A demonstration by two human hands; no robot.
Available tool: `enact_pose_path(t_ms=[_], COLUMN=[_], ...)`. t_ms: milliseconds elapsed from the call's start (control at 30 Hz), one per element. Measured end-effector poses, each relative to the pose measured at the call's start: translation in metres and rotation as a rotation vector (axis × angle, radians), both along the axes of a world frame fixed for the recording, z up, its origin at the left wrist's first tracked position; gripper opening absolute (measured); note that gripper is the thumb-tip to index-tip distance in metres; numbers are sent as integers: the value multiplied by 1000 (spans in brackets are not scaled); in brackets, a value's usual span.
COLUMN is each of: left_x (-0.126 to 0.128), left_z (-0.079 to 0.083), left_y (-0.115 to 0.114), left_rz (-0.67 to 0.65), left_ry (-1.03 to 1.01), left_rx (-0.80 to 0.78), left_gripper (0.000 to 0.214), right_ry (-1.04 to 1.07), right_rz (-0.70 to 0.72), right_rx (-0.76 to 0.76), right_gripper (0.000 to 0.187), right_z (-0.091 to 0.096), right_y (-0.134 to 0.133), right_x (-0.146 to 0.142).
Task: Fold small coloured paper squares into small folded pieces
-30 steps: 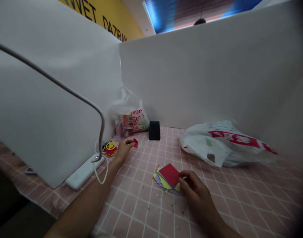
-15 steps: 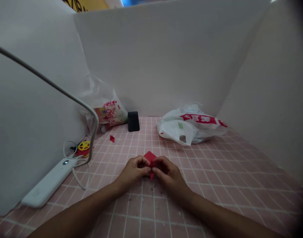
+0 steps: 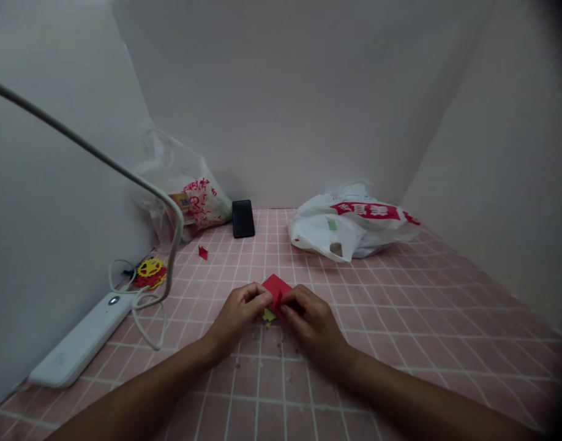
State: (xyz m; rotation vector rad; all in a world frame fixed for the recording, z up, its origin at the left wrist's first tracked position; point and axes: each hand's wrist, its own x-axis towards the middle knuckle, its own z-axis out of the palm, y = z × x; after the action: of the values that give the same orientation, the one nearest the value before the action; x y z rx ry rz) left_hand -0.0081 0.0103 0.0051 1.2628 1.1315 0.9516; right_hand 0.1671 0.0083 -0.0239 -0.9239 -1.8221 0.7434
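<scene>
My left hand (image 3: pixel 237 315) and my right hand (image 3: pixel 308 318) meet in the middle of the pink checked tabletop (image 3: pixel 400 318). Both pinch a red paper square (image 3: pixel 275 286) between thumb and fingers, fingers closed on it. Under my hands a bit of the coloured paper stack (image 3: pixel 268 316) peeks out, mostly hidden. A small red paper scrap (image 3: pixel 202 252) lies alone further back on the left.
A white desk lamp base (image 3: pixel 79 340) with its curved arm (image 3: pixel 125 177) and cord stands at the left. Yellow and red paper cutouts (image 3: pixel 149 271) lie behind it. At the back are a clear bag (image 3: pixel 189 196), a black phone (image 3: pixel 243 218) and a white plastic bag (image 3: pixel 354 226). White partitions enclose the table.
My left hand dropped the small red scrap at the back left and came to the middle. Both hands now pinch the red square, and my view tilted down.
</scene>
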Motion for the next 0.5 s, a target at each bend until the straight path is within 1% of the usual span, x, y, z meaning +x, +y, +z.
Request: enact_pose_path(t_ms=[133, 200, 333, 500], left_x=[1, 1, 0, 1], left_z=[-1, -2, -5, -8], left_y=[0, 0, 0, 1], left_rz=[-16, -9, -24, -20], left_ry=[26, 30, -25, -89], left_rx=[-6, -39, -137, -199], left_gripper=[28, 27, 28, 28], right_ry=[-25, -29, -6, 26], right_rz=[16, 20, 15, 24], right_rx=[31, 25, -4, -40], right_gripper=[13, 14, 13, 14], right_z=[2, 3, 1, -2], right_y=[-2, -2, -1, -1], right_x=[0, 0, 0, 0])
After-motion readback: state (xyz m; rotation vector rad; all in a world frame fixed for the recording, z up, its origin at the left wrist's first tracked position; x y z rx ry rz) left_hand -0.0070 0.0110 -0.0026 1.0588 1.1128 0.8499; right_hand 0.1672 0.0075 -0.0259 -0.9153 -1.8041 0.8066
